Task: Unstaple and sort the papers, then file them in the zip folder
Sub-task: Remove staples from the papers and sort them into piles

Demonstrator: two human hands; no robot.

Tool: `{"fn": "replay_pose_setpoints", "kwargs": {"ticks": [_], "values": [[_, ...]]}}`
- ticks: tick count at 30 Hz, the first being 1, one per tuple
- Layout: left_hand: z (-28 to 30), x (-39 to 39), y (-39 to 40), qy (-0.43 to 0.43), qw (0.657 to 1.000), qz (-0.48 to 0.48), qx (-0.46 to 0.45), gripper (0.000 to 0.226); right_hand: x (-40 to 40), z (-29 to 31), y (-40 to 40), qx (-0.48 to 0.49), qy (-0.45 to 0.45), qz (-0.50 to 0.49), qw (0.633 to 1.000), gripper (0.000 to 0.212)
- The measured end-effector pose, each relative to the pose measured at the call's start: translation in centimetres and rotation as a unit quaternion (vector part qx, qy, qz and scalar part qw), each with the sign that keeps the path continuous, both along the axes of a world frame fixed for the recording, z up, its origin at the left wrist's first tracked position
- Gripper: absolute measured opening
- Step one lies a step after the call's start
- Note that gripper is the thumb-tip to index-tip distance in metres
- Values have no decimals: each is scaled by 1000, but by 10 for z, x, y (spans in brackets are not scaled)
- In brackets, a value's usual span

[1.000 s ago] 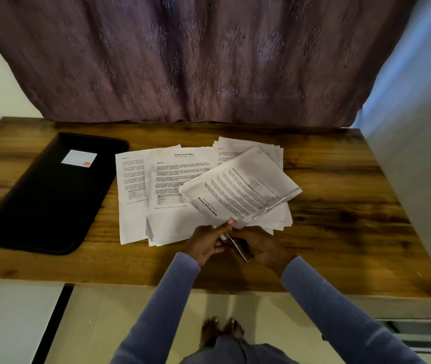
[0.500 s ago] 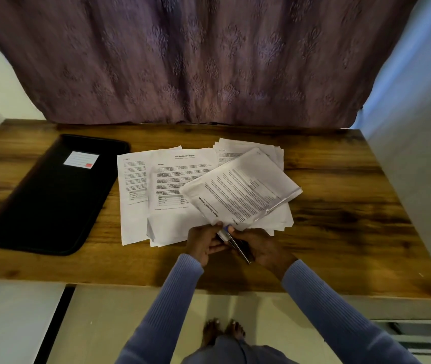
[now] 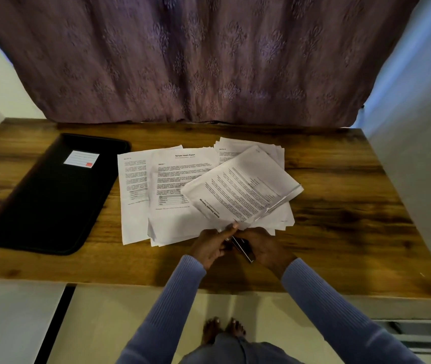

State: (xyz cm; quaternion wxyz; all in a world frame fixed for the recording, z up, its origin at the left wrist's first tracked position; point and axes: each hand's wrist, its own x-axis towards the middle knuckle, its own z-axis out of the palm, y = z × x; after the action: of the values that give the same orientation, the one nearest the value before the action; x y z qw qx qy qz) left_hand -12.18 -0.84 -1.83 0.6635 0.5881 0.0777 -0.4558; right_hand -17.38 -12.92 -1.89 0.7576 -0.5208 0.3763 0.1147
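I see the wooden table (image 3: 340, 206) first, with the black zip folder (image 3: 51, 200) lying flat on its left side, apparently closed, so I judge that filing has not begun. Beside it, loose sheets (image 3: 172, 179) are fanned out in overlapping piles, some headed as a health report, which suggests part of the unstapling and rough sorting is done. The stapled packet (image 3: 243, 187) in hand looks like the one being worked now, with more sorting and all the filing left.

My two hands are together at the packet's near corner, just above the table's front edge. My left hand (image 3: 210, 246) pinches that corner, thumb on top. My right hand (image 3: 264, 248) grips a dark, narrow tool (image 3: 243, 249), probably a staple remover, its tip aimed at the corner. I cannot see the staple itself.
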Motion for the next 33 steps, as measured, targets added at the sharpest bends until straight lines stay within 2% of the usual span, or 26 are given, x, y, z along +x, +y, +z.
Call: {"fn": "replay_pose_setpoints", "kwargs": {"ticks": [5, 14, 18, 23, 33], "values": [[-1, 3, -3, 21, 999, 31, -10, 48, -1, 1, -1, -3, -20, 10, 1000, 19], [0, 4, -6, 8, 998, 57, -3, 39, 2, -4, 0, -4, -5, -8, 1000, 24], [-2, 3, -7, 0, 998, 57, -1, 31, 1, -3, 0, -1, -17, -18, 1000, 17], [-4, 2, -7, -9, 998, 61, 0, 42, -2, -2, 1, -9, -17, -8, 1000, 19], [-6, 1, -5, -3, 998, 66, 0, 42, -3, -1, 4, -26, 1, 7, 1000, 15]]}}
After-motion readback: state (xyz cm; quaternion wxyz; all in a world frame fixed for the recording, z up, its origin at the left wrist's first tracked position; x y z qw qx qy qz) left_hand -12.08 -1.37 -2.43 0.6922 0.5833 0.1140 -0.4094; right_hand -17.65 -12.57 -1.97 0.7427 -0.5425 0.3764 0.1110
